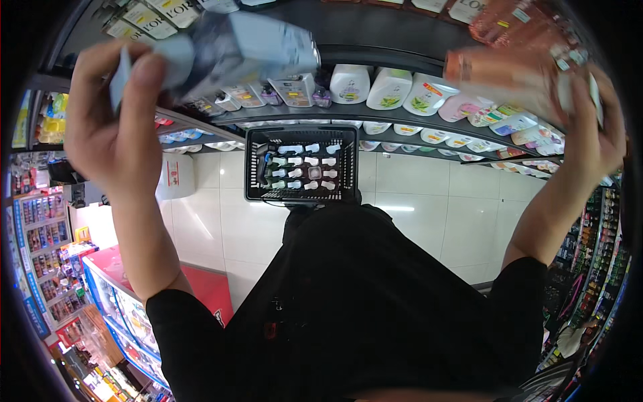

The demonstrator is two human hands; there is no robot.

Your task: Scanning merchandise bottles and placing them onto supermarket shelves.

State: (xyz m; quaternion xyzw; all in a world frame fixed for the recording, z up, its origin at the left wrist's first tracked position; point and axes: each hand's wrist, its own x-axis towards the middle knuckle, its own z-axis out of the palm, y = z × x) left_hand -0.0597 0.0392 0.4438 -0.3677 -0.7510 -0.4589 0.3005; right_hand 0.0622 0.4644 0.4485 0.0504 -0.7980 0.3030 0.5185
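My left hand (pixel 118 110), raised at the upper left, grips the pump top of a pale blue bottle (pixel 256 47), which lies tilted sideways and is blurred. At the upper right my right hand (pixel 595 120) holds a pinkish-orange pump bottle (pixel 507 80) by its pale top, also sideways and blurred. Both bottles are in front of a dark shelf (pixel 351 32). Below and between my hands, a black plastic basket (pixel 301 198) holds several pump-topped bottles (pixel 311 161) in rows and a dark handheld device (pixel 263 166) with some blue on it.
White bottles (pixel 350 84) line the shelf below the top one, with more rows beneath. A white jug (pixel 177 176) stands on the tiled floor (pixel 412 221) at left. A red-topped display case (pixel 108 266) is at lower left; stocked racks (pixel 595 241) run along the right.
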